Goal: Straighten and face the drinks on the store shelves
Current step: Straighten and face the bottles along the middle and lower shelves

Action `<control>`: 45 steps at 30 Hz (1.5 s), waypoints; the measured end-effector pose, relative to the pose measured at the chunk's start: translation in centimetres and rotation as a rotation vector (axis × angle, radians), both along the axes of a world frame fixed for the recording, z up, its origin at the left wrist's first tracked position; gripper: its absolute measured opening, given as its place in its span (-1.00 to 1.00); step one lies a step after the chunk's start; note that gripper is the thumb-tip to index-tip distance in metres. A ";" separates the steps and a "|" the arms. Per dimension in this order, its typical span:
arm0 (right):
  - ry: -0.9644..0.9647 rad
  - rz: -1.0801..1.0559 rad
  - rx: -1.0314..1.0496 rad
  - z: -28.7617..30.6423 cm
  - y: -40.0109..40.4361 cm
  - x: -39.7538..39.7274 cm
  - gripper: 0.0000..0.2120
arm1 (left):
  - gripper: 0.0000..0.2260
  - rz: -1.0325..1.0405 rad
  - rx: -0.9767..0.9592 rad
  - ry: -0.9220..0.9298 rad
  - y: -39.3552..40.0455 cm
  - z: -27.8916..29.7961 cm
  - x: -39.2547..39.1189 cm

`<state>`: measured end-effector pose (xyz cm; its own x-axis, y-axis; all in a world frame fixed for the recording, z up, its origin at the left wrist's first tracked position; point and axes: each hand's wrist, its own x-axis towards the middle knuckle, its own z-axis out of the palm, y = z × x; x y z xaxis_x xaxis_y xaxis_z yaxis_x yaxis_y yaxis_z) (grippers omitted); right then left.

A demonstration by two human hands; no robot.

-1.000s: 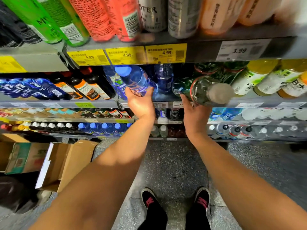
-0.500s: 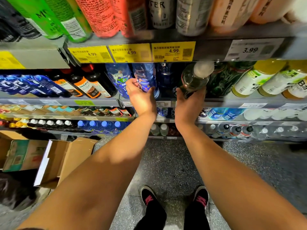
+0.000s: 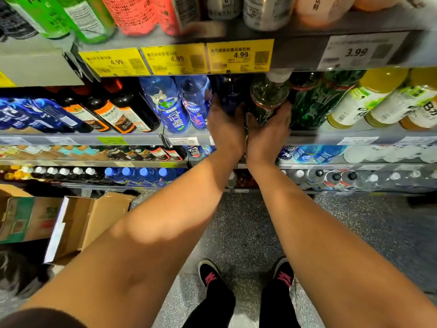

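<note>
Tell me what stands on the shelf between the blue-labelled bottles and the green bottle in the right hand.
Head view: a dark blue bottle, with the left hand on it.

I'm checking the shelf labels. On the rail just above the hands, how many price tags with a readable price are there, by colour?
Yellow tags: 3
White tag: 1
Total: 4

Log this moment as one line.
right hand: grips green bottle | left hand: on dark bottle | shelf: facing unfinished
</note>
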<state>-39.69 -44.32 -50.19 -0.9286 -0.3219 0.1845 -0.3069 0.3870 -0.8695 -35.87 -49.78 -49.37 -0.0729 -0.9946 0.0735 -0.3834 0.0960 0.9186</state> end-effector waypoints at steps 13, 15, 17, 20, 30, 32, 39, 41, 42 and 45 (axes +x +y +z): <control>0.068 0.051 0.073 -0.2 1.3 -2.1 -0.29 | -0.65 0.100 0.111 -0.146 -1.4 -0.4 -1.9; 0.064 0.077 0.082 -0.2 1.2 -2.3 -0.29 | -0.72 0.107 0.106 -0.023 -0.8 -0.3 -1.7; 0.059 0.095 0.066 -0.4 1.1 -2.5 -0.30 | -0.78 0.111 0.080 0.047 -0.2 -0.6 -1.1; 0.061 0.106 0.015 -0.5 0.8 -2.4 -0.40 | -0.74 0.064 0.066 0.093 0.7 -1.0 0.0; 0.069 0.127 0.001 -1.4 0.8 -2.1 -0.48 | -0.53 0.101 0.128 0.189 1.8 0.2 0.4; 0.062 0.122 0.001 -1.4 0.7 -2.0 -0.49 | -0.53 0.105 0.099 0.174 1.9 0.2 0.5; 0.049 0.150 0.022 -1.9 0.9 -2.6 -0.51 | -0.66 0.105 0.085 -0.051 1.3 -1.4 2.9; 0.047 0.163 0.025 -2.0 1.1 -2.7 -0.52 | -0.72 0.065 0.112 -0.119 1.4 -1.6 3.4; 0.042 0.172 0.028 -2.0 1.3 -2.7 -0.53 | -0.75 0.044 0.130 -0.131 1.5 -1.6 3.5; 0.029 0.213 0.066 -1.7 1.9 -2.7 -0.54 | -0.80 0.013 0.176 -0.078 2.2 -0.7 3.3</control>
<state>-42.40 -42.39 -51.87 -0.8326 -0.5229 0.1824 -0.4129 0.3665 -0.8338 -32.52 -47.62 -50.06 -0.0591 -0.9925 -0.1067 -0.4544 -0.0684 0.8882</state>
